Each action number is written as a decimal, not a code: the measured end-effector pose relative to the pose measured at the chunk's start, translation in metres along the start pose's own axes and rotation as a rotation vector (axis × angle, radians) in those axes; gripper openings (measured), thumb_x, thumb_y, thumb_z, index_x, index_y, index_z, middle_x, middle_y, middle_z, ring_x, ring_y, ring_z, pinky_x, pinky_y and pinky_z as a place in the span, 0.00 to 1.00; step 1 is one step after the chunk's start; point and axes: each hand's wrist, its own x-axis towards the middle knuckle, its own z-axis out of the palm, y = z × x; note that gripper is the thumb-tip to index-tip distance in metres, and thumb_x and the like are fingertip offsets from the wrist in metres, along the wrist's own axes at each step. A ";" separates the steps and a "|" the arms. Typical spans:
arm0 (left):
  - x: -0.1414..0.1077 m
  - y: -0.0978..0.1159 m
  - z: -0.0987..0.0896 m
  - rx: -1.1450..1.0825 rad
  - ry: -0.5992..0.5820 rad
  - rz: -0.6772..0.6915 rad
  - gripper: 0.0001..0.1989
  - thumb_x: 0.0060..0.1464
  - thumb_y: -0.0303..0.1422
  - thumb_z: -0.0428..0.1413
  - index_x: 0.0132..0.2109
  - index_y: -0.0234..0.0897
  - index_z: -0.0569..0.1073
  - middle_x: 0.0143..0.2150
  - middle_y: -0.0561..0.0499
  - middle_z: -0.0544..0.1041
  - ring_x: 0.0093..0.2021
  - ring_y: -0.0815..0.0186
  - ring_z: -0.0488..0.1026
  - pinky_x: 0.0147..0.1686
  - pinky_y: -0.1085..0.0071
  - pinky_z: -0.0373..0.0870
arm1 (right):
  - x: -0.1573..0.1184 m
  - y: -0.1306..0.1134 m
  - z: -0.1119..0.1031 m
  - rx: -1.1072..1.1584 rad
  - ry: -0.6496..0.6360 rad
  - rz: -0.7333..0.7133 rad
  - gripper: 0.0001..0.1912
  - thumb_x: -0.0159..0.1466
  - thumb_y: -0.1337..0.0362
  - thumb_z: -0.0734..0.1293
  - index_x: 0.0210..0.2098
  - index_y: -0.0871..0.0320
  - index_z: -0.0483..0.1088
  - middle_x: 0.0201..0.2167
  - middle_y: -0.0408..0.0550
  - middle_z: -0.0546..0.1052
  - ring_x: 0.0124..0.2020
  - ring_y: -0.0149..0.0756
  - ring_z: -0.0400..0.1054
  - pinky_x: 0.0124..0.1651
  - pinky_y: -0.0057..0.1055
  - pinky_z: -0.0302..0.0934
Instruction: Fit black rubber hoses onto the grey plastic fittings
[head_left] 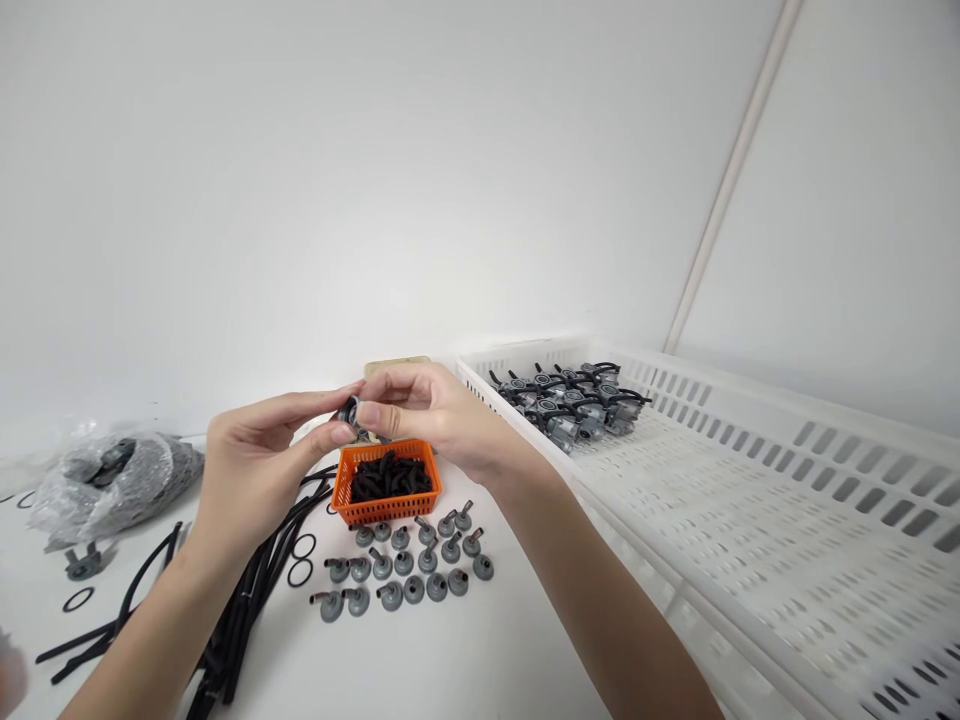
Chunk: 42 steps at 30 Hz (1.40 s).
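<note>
My left hand [262,450] and my right hand [427,415] meet above the orange basket, thumbs and fingers pinched. Between them is a small round grey and black part [349,410], mostly covered by the fingertips, so its exact kind is hidden. The orange basket [386,515] below holds many short black tube pieces [390,478]. In front of it stand rows of small grey round fittings with metal spouts [403,563]. A pair of black rubber rings [300,572] lies left of these rows.
Long black hoses [240,620] lie under my left forearm. At the left is a bubble-wrap bag [112,480] of parts, with a loose grey part [84,562] nearby. On the right, a large white slotted crate [712,480] holds several grey assemblies with black tubes [574,400].
</note>
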 end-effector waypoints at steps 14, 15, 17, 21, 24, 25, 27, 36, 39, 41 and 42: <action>-0.001 -0.001 -0.001 0.008 0.012 -0.024 0.10 0.42 0.36 0.68 0.35 0.43 0.82 0.38 0.51 0.83 0.42 0.57 0.80 0.47 0.61 0.78 | 0.000 0.000 0.000 -0.035 0.009 0.002 0.17 0.53 0.52 0.74 0.25 0.59 0.69 0.26 0.41 0.70 0.29 0.28 0.63 0.35 0.28 0.59; -0.001 -0.001 -0.001 0.003 0.008 -0.020 0.09 0.42 0.35 0.68 0.35 0.44 0.81 0.38 0.51 0.83 0.42 0.57 0.80 0.47 0.62 0.78 | 0.000 0.000 0.000 -0.033 0.010 0.001 0.17 0.53 0.52 0.74 0.25 0.59 0.69 0.26 0.41 0.70 0.29 0.28 0.63 0.35 0.28 0.59; 0.000 -0.001 0.000 -0.002 0.003 -0.012 0.09 0.42 0.34 0.68 0.35 0.44 0.81 0.38 0.52 0.83 0.42 0.58 0.80 0.47 0.62 0.78 | 0.001 0.001 0.000 -0.026 0.009 -0.003 0.17 0.52 0.52 0.74 0.25 0.59 0.69 0.26 0.41 0.70 0.29 0.28 0.62 0.35 0.28 0.59; 0.000 -0.001 0.001 -0.006 -0.001 -0.002 0.09 0.43 0.33 0.68 0.35 0.45 0.82 0.38 0.52 0.83 0.42 0.58 0.80 0.47 0.63 0.78 | 0.001 0.001 -0.001 -0.018 0.002 0.004 0.16 0.52 0.53 0.74 0.25 0.59 0.69 0.26 0.40 0.70 0.28 0.27 0.62 0.35 0.28 0.58; 0.000 -0.001 0.001 -0.014 0.000 0.004 0.09 0.43 0.33 0.67 0.35 0.46 0.82 0.38 0.53 0.83 0.42 0.59 0.80 0.47 0.65 0.78 | 0.001 0.001 -0.001 -0.015 0.002 0.011 0.16 0.53 0.54 0.75 0.25 0.59 0.69 0.26 0.40 0.70 0.28 0.27 0.62 0.36 0.28 0.58; 0.000 -0.001 0.002 -0.016 0.001 0.006 0.09 0.43 0.32 0.67 0.35 0.46 0.82 0.38 0.53 0.83 0.42 0.59 0.80 0.46 0.66 0.78 | 0.001 0.001 -0.001 -0.011 0.002 0.010 0.16 0.53 0.55 0.75 0.25 0.59 0.69 0.26 0.40 0.70 0.28 0.27 0.62 0.35 0.28 0.58; 0.000 -0.001 0.002 -0.019 0.000 0.007 0.09 0.43 0.32 0.67 0.35 0.45 0.82 0.38 0.53 0.83 0.42 0.60 0.80 0.46 0.66 0.78 | 0.001 0.001 -0.001 -0.002 0.000 0.004 0.15 0.53 0.55 0.75 0.25 0.59 0.69 0.25 0.40 0.69 0.28 0.27 0.61 0.35 0.28 0.57; -0.001 0.000 0.001 -0.028 -0.002 -0.002 0.09 0.43 0.33 0.67 0.36 0.45 0.81 0.38 0.53 0.83 0.42 0.60 0.80 0.47 0.67 0.78 | 0.001 0.002 -0.001 -0.001 -0.004 -0.009 0.16 0.53 0.54 0.74 0.25 0.59 0.69 0.24 0.39 0.68 0.28 0.27 0.61 0.34 0.28 0.56; -0.001 0.000 0.001 -0.017 0.001 0.002 0.09 0.43 0.33 0.67 0.36 0.44 0.82 0.38 0.52 0.83 0.42 0.60 0.80 0.47 0.66 0.78 | 0.001 0.002 -0.001 -0.002 -0.005 -0.010 0.16 0.53 0.54 0.74 0.25 0.59 0.69 0.24 0.39 0.67 0.28 0.27 0.60 0.34 0.28 0.56; -0.001 0.000 0.001 -0.011 -0.002 0.001 0.09 0.43 0.33 0.67 0.36 0.44 0.82 0.38 0.52 0.83 0.42 0.60 0.80 0.47 0.66 0.78 | 0.001 0.002 -0.001 -0.005 -0.005 -0.007 0.16 0.54 0.54 0.74 0.25 0.59 0.69 0.24 0.39 0.67 0.28 0.27 0.60 0.34 0.28 0.56; -0.001 0.000 0.001 -0.010 -0.002 0.001 0.09 0.43 0.33 0.67 0.36 0.44 0.82 0.38 0.52 0.83 0.42 0.60 0.80 0.47 0.66 0.78 | 0.001 0.002 -0.001 -0.007 -0.005 -0.004 0.16 0.54 0.54 0.74 0.25 0.59 0.69 0.24 0.39 0.68 0.27 0.27 0.60 0.34 0.28 0.56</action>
